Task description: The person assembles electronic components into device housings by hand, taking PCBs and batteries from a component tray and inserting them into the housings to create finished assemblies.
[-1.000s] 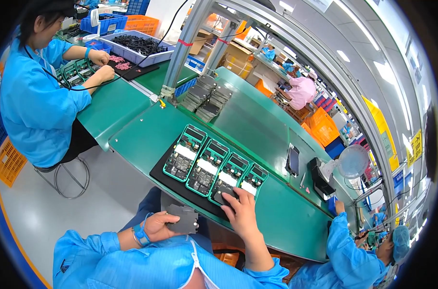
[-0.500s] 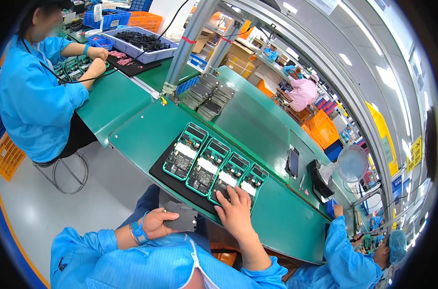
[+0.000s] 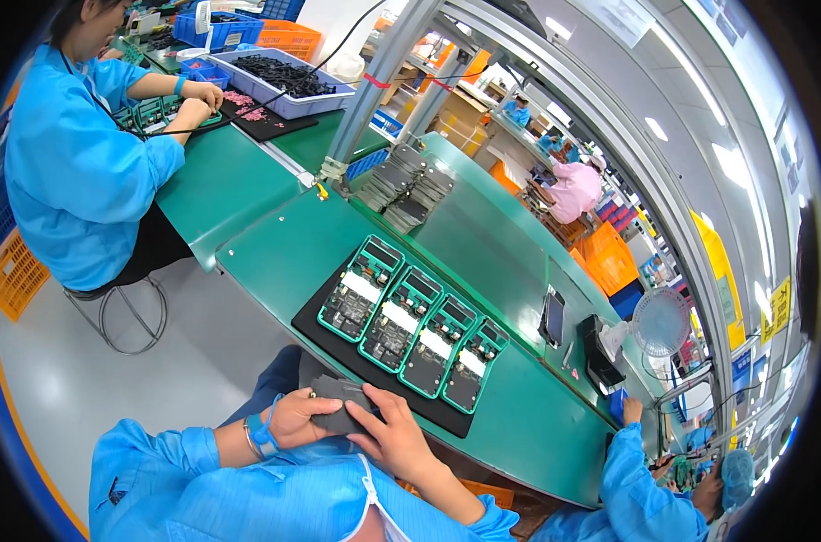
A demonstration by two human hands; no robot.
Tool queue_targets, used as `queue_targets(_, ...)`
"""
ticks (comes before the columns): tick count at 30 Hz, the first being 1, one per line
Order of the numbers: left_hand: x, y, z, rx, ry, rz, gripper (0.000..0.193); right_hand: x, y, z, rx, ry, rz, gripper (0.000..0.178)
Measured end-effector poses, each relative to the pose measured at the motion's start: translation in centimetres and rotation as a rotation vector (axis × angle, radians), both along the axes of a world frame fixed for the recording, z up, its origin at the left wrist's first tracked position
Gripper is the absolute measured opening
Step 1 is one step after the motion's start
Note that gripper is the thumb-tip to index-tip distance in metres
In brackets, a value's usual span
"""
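Low in front of my body, my left hand (image 3: 295, 417) grips a small stack of thin dark grey plates (image 3: 334, 390). My right hand (image 3: 403, 440) has its fingers on the right side of the same plates, the thumb underneath. Just beyond both hands, a black mat (image 3: 428, 409) lies along the edge of the green bench. On it, side by side, are several green-framed device housings (image 3: 399, 318) with exposed circuit boards and white patches. Neither hand touches them. The fingers hide part of the plates.
More grey plates (image 3: 406, 190) are piled farther back beside a metal post (image 3: 374, 86). To the right lie a dark phone-like device (image 3: 552, 316) and a small fan (image 3: 661, 321). Co-workers in blue sit left (image 3: 85, 172) and right (image 3: 650, 488). A bin of black parts (image 3: 284, 77) stands back left.
My right hand has left the rightmost housings on the mat and come back to the plates in my left hand. The view has shifted slightly.
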State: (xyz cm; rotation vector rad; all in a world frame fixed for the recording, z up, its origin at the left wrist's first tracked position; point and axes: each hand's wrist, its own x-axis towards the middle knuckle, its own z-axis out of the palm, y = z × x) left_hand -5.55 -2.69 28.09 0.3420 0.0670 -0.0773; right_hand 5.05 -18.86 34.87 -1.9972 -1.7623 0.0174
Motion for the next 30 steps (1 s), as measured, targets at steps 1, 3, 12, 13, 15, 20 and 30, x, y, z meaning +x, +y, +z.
queue_targets(1, -0.1, 0.1, 0.2, -0.002, 0.000, 0.004, 0.036, 0.1, 0.2, 0.0, -0.004, -0.001, 0.007, 0.055)
queue_targets(3, -0.3, 0.3, 1.0, -0.029, 0.033, 0.031, 0.037, 0.6, 0.4, 0.8, 0.017, -0.021, 0.007, 0.051)
queue_targets(12, -0.7, 1.6, 0.2, 0.004, -0.007, 0.045, 0.040, 5.7, 4.3, 0.6, 0.129, -0.254, -0.354, 0.037)
queue_targets(13, -0.7, 1.6, 0.0, 0.003, -0.008, 0.047, 0.040, 5.8, 4.6, 0.1, 0.099, -0.236, -0.339, 0.036)
queue_targets(15, -0.7, 1.8, -0.3, -0.012, -0.011, 0.033, 0.042, 5.7, 4.9, -0.8, 0.060, -0.233, -0.331, 0.037)
queue_targets(20, -0.9, 2.4, -0.4, -0.006, 0.019, 0.046, 0.041, 5.6, 5.0, -0.7, 0.027, -0.279, -0.332, 0.041)
queue_targets(30, -1.0, 2.3, -0.6, -0.081, -0.059, 0.006, 0.042, 4.6, 4.8, -0.5, 0.003, -0.327, -0.253, 0.049)
